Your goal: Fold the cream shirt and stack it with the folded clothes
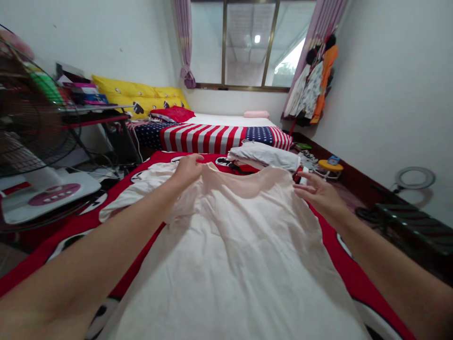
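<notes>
Pale pink shirt [233,236] spread flat on red bedcover [329,231] at frame centre, left hand [187,170] pinching its collar edge, right hand [316,193] open, fingers spread at shirt's right shoulder, folded grey clothes [265,156] just beyond.

The pale pink shirt [230,226] is thin, soft cloth, matt, with fine creases, and a sheerer band runs along its neckline. Under it the red sheet [329,236] is smooth printed cloth without shine. The folded grey garment [265,155] looks like soft matt knit, though it is too far off to be sure. The striped blanket [212,137] is flat woven cloth, and the yellow pillows [138,94] are matt fabric too. The fan [31,123] has a dark wire guard, likely metal, over a glossy white plastic base. The window frame [271,45] is shiny brass-coloured metal, the curtains [186,42] thin matt cloth
</notes>
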### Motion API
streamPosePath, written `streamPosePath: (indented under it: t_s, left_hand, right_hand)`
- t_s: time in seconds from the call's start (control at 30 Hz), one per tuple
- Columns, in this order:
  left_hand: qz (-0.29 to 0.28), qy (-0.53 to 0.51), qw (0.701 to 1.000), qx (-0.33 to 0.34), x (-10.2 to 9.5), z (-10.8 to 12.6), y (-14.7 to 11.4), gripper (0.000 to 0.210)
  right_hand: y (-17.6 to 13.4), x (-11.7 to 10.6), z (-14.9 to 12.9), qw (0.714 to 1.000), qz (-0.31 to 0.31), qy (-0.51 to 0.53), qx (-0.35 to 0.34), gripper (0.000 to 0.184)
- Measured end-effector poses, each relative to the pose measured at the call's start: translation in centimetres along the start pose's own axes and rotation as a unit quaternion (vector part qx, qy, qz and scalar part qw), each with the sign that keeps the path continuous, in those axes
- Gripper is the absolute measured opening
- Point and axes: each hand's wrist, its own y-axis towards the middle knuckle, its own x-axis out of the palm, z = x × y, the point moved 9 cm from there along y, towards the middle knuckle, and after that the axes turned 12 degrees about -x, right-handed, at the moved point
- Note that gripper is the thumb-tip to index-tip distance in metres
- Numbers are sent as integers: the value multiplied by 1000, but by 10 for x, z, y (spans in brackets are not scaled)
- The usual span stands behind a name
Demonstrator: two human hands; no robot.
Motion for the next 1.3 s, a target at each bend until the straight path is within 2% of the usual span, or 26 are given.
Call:
streamPosePath:
  t_s: [0.07,0.13,0.23,0.3,0.37,0.43,0.6,0.67,0.7,0.77,0.87,0.93,1.0,1.03,1.1,1.2,1.3]
  left_hand:
    - [8,1,1000,23,28,-6,-10,49]
    - [-3,-9,997,73,56,-10,-34,57]
    - [-17,-6,989,149,86,-14,-77,63]
    - [-31,31,985,166,103,-18,-98,62]
    - [-43,77,982,165,116,-22,-109,61]
    - [-47,112,979,164,123,-24,-112,59]
    - [-36,147,975,166,123,-23,-112,56]
    - [-34,153,973,167,122,-23,-113,55]
    - [-34,156,973,168,123,-23,-113,55]
    - [-33,163,972,169,124,-24,-113,54]
    - [-24,170,970,175,125,-24,-114,52]
    - [-16,171,969,178,126,-24,-114,51]
    - [-12,171,969,179,126,-24,-114,51]
    - [-11,170,969,178,126,-24,-114,51]
    - [-12,169,970,176,125,-24,-114,51]
    - [-19,161,972,172,125,-24,-114,51]
    - [-30,150,974,168,124,-23,-115,50]
  right_hand:
    - [-9,0,23,997,22,-67,-21,51]
    - [-21,-9,49,985,38,-170,-18,39]
    - [-33,-35,87,953,56,-293,53,32]
    - [-33,-40,107,947,28,-304,103,30]
    - [-31,-31,114,950,-18,-286,123,27]
    - [-29,-10,102,954,-61,-276,95,27]
    - [-39,60,28,939,-139,-309,-53,21]
    - [-43,71,12,939,-164,-299,-46,20]
    - [-42,69,11,942,-170,-287,-31,21]
    - [-38,45,20,951,-146,-273,18,26]
    - [-33,-24,52,939,-44,-327,96,32]
    - [-34,-64,68,897,6,-429,110,31]
    - [-34,-80,71,857,32,-509,77,30]
    - [-31,-75,67,853,35,-520,43,30]
    - [-23,-45,51,881,23,-472,-37,28]
    - [-7,33,22,942,-55,-314,-105,20]
    - [12,114,-5,960,-121,-226,-113,13]
